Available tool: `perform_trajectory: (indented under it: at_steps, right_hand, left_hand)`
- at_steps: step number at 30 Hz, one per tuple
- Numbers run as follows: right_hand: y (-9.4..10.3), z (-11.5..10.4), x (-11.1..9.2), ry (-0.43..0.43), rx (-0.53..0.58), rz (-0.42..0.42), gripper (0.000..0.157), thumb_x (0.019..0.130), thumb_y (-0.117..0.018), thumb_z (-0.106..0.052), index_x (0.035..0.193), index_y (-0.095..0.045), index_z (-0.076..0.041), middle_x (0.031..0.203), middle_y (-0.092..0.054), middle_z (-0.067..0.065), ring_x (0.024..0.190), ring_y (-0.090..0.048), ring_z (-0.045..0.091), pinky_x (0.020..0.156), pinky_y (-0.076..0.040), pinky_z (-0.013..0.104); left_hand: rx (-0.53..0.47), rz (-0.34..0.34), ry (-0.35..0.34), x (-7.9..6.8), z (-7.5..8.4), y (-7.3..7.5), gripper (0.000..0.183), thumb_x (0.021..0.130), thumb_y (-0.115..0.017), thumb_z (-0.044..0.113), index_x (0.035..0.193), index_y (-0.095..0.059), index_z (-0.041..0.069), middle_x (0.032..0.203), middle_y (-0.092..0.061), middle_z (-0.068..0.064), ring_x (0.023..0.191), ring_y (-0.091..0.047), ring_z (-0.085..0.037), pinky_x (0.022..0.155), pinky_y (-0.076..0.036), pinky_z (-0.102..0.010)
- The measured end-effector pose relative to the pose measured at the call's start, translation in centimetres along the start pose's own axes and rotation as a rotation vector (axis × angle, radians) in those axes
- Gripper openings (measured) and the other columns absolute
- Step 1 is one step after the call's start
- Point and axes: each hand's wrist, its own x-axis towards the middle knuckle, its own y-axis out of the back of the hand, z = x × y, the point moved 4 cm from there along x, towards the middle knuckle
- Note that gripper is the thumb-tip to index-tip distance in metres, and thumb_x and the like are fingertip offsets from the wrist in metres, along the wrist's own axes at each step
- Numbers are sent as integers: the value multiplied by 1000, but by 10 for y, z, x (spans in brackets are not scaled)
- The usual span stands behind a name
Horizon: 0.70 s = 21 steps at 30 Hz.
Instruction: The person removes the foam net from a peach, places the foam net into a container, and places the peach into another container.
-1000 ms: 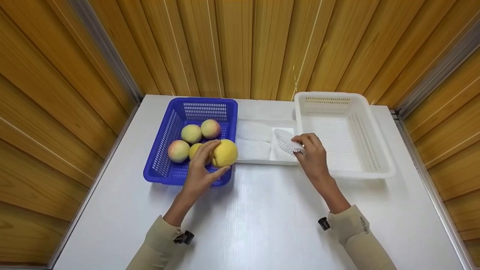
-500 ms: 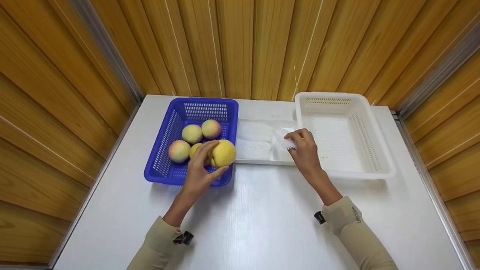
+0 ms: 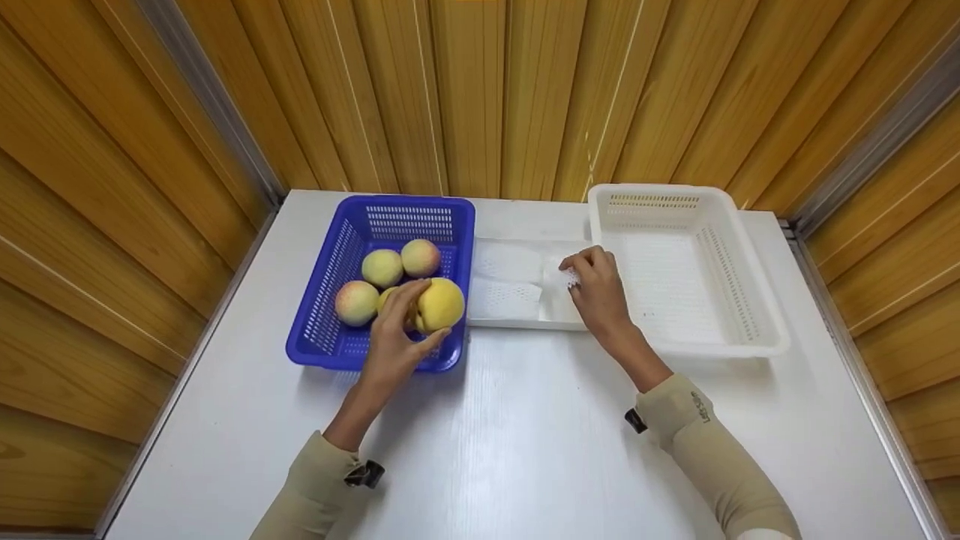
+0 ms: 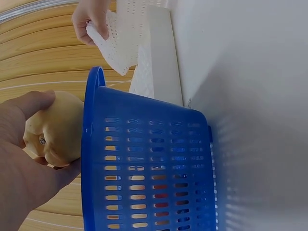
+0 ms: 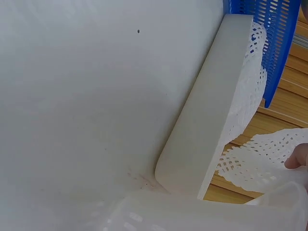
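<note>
My left hand (image 3: 390, 341) grips a round yellow fruit (image 3: 442, 306) above the right side of a blue basket (image 3: 330, 361). One end of the fruit is lumpy around a small dark stub in the left wrist view. In the basket lie several blushed peaches (image 3: 357, 303) and another yellow fruit, partly hidden by my fingers. Between thumb and fingers, my right hand (image 3: 600, 296) pinches a white foam fruit net (image 5: 262, 159) over the right part of a shallow white box (image 3: 525, 324). More foam nets (image 3: 506, 300) lie flat in its left part.
A white basket (image 3: 705, 349) stands right of the box, close against it. Wooden panel walls (image 3: 465, 97) enclose the back and both sides of the white table (image 3: 510, 442). The table surface stretches in front of the containers.
My right hand has moved left and slightly away from me with the foam net, from beside the white basket to over the box. My left hand, with the yellow fruit, has shifted slightly left.
</note>
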Motion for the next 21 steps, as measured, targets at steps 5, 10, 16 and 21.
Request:
perform_trajectory:
  at_steps: [5, 10, 16, 21]
  right_hand:
    - [-5, -2, 9, -14, -80, -33, 32, 78, -70, 21, 98, -69, -4, 103, -57, 14, 97, -54, 33, 83, -51, 44]
    - [-16, 2, 16, -6, -212, -66, 29, 78, -76, 14, 100, -69, -3, 102, -57, 16, 94, -55, 35, 79, -50, 48]
    - [-30, 7, 22, -11, -305, -106, 20, 86, -74, 8, 103, -69, -1, 102, -56, 17, 95, -54, 35, 80, -51, 42]
    - [-45, 1, 18, 37, -402, -190, 13, 90, -70, 7, 102, -68, 3, 98, -55, 18, 91, -55, 33, 73, -54, 39]
  left_hand:
    - [5, 2, 5, 1, 0, 1, 71, 77, -88, 6, 140, -56, 11, 140, -55, -6, 130, -49, -21, 108, -49, -38]
    - [-9, -4, 19, 0, 1, 0, 71, 77, -88, 6, 141, -56, 11, 139, -55, -6, 129, -48, -20, 104, -52, -38]
    - [2, 9, 10, 0, 1, 2, 72, 75, -90, 5, 140, -57, 10, 138, -55, -7, 128, -49, -21, 103, -52, -38]
    - [14, 4, 17, 2, 0, 1, 73, 76, -90, 6, 140, -57, 11, 139, -56, -5, 130, -48, -20, 107, -49, -37]
